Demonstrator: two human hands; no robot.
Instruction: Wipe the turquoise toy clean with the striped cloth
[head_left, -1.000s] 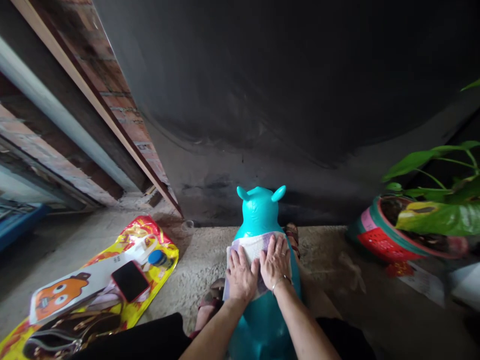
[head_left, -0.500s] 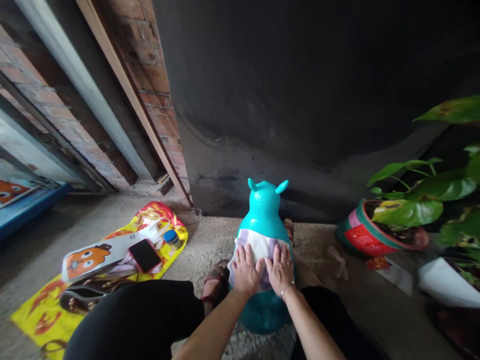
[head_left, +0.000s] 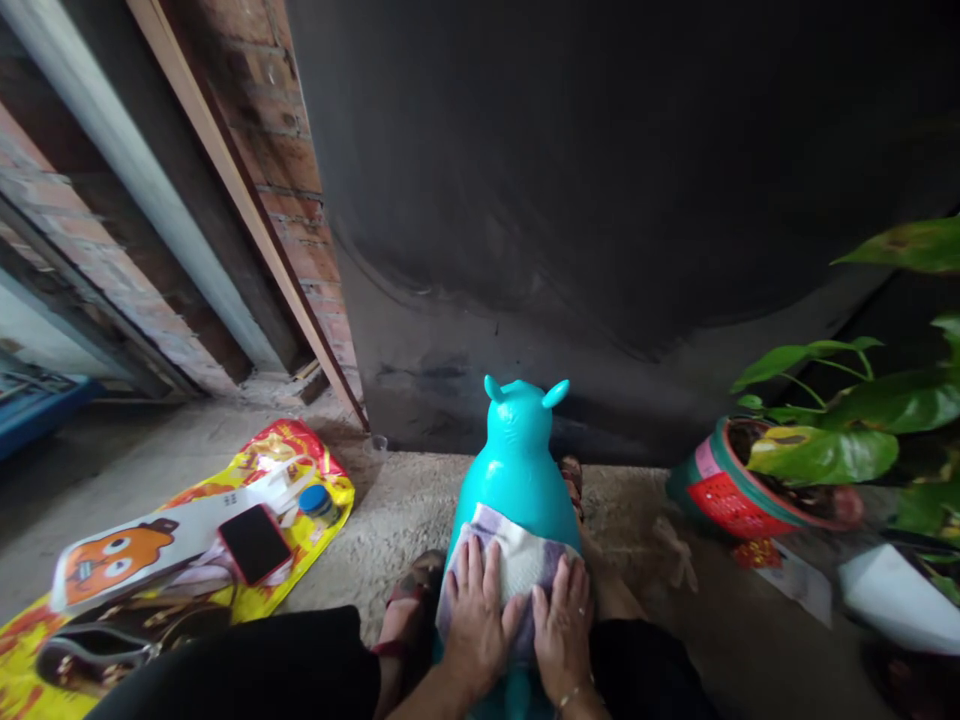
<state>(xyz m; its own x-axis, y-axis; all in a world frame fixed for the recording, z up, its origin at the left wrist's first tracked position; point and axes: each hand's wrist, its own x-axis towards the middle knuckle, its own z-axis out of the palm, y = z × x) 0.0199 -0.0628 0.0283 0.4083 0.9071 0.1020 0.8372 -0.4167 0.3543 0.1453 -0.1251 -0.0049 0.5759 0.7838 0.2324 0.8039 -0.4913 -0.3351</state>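
Observation:
A turquoise inflatable animal toy (head_left: 517, 465) with two small ears stands on the floor between my legs, its head away from me. Over its back lies a white and purple cloth (head_left: 517, 555). My left hand (head_left: 480, 620) rests flat on the left part of the cloth, fingers stretched out. On the right part, my right hand (head_left: 561, 625) lies flat too, with a ring and a bracelet on it. Both palms press the cloth against the toy, thumbs close to each other. The toy's near end is partly hidden under my hands and wrists.
At left a yellow plastic sheet (head_left: 296, 580) bears a phone (head_left: 255, 543), a jar with a blue lid (head_left: 319, 505), a bag (head_left: 105, 645) and an orange-printed box (head_left: 120, 560). A dark panel (head_left: 525, 200) stands ahead. A potted plant (head_left: 739, 490) is at right.
Both hands and the cloth have slid back along the toy towards me, baring more of its upper back. The view has tilted up slightly and turned a little right.

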